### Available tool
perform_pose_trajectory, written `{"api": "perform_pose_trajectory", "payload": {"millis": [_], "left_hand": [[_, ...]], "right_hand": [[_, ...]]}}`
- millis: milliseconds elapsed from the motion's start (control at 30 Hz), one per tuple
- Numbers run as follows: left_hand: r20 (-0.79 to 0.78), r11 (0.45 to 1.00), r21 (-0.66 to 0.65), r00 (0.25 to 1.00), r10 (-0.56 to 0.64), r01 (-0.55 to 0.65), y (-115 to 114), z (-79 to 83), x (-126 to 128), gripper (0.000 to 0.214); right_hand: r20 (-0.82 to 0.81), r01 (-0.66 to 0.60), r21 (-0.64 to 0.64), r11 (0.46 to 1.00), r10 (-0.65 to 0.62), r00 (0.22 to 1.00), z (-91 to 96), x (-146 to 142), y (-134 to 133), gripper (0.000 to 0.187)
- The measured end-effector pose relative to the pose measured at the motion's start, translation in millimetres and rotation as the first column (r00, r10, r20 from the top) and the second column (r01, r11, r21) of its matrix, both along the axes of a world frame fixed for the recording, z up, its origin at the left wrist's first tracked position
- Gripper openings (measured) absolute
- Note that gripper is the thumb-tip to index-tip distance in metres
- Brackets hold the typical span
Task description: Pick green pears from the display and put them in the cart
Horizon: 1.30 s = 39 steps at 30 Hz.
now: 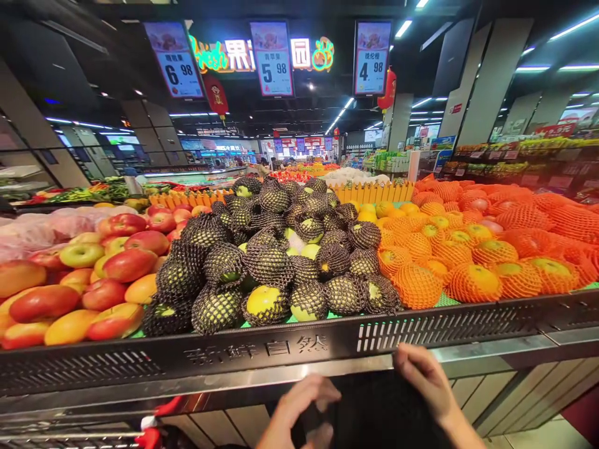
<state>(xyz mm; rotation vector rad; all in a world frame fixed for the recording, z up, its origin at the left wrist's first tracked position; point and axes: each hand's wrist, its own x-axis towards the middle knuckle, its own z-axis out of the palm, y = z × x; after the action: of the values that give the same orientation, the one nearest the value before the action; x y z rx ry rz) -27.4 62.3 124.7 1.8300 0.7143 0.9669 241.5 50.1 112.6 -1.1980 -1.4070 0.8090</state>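
My left hand (306, 411) is low in the middle, its fingers curved and the thumb apart, with nothing visible in it. To its right, my right hand (427, 381) is raised by the metal rail, thumb and forefinger pressed together at the corner of a dark area. Between both hands lies a flat black shape (374, 408); whether it is a bag or a panel I cannot tell. Beyond the hands, a heap of green apples (269, 255) in black foam nets rests in a black display tray (281, 346).
Red and yellow apples (131, 265) lie to the left of the heap. Oranges (472, 280) in orange foam nets are piled at right. A steel rail (262, 377) runs along the front. Price screens (271, 59) hang overhead. A cart's red-and-white part (150, 430) shows at lower left.
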Motion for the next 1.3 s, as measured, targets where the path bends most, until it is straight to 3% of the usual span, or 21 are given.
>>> {"api": "perform_pose_trajectory", "payload": {"millis": [67,133,167,200,233,300,333,367,433,533,600,667,800,1000,1067,1167,1300], "left_hand": [[-0.057,0.973,0.194,0.988,0.141,-0.127,30,45.2,6,0.018],[-0.136,0.89,0.389,0.94,0.313,-0.24,67,91.7,21,0.02],[-0.231,0.839,0.472,0.881,0.413,-0.27,88,112.3,31,0.021],[-0.349,0.789,0.543,0.777,0.524,-0.288,108,130.0,41,0.023],[-0.479,0.751,0.598,0.626,0.615,-0.28,129,144.3,52,0.028],[-0.689,0.766,0.604,0.338,0.641,-0.221,165,162.6,72,0.037],[-0.748,0.794,0.572,0.267,0.608,-0.206,181,167.2,79,0.037],[-0.795,0.825,0.531,0.224,0.564,-0.195,193,169.6,85,0.037],[-0.843,0.868,0.463,0.213,0.494,-0.18,212,169.6,90,0.036],[-0.846,0.874,0.457,0.222,0.485,-0.167,225,163.1,87,0.038],[-0.823,0.857,0.485,0.239,0.515,-0.176,229,157.2,84,0.043],[-0.804,0.843,0.502,0.255,0.537,-0.194,231,151.6,84,0.047],[-0.78,0.817,0.51,0.257,0.571,-0.268,232,145.2,88,0.047],[-0.753,0.782,0.519,0.248,0.609,-0.344,231,144.3,92,0.043],[-0.751,0.782,0.517,0.253,0.609,-0.348,231,143.7,92,0.044],[-0.746,0.783,0.514,0.268,0.61,-0.35,232,142.5,92,0.045],[-0.749,0.794,0.498,0.287,0.597,-0.35,231,143.3,92,0.045]], "right_hand": [[0.07,0.225,0.134,0.965,-0.236,0.969,58.7,10,30,0.044],[0.196,0.31,0.287,0.907,-0.372,0.907,112.3,9,72,0.032],[0.308,0.34,0.309,0.888,-0.431,0.848,135.3,4,96,0.032],[0.439,0.347,0.308,0.886,-0.455,0.775,155.2,-2,120,0.033],[0.553,0.345,0.321,0.882,-0.47,0.688,171.6,-10,144,0.035],[0.731,0.319,0.316,0.894,-0.444,0.519,193.4,-27,186,0.052],[0.795,0.272,0.303,0.913,-0.4,0.456,199.2,-34,202,0.062],[0.842,0.195,0.288,0.937,-0.345,0.414,202.0,-41,215,0.07],[0.89,0.011,0.238,0.971,-0.223,0.397,200.7,-49,232,0.078],[0.87,-0.228,0.225,0.947,-0.089,0.486,191.3,-51,241,0.071],[0.839,-0.299,0.257,0.919,-0.058,0.542,186.0,-48,242,0.066],[0.831,-0.287,0.26,0.922,-0.062,0.552,183.3,-46,244,0.056],[0.837,-0.15,0.221,0.964,-0.108,0.537,182.7,-46,247,0.034],[0.831,-0.055,0.253,0.966,-0.188,0.523,184.3,-44,241,0.058],[0.851,-0.071,0.287,0.955,-0.22,0.476,185.1,-46,238,0.069],[0.907,-0.119,0.299,0.947,-0.244,0.343,186.1,-55,236,0.08],[0.952,-0.111,0.268,0.957,-0.246,0.18,186.3,-67,245,0.083]]}}
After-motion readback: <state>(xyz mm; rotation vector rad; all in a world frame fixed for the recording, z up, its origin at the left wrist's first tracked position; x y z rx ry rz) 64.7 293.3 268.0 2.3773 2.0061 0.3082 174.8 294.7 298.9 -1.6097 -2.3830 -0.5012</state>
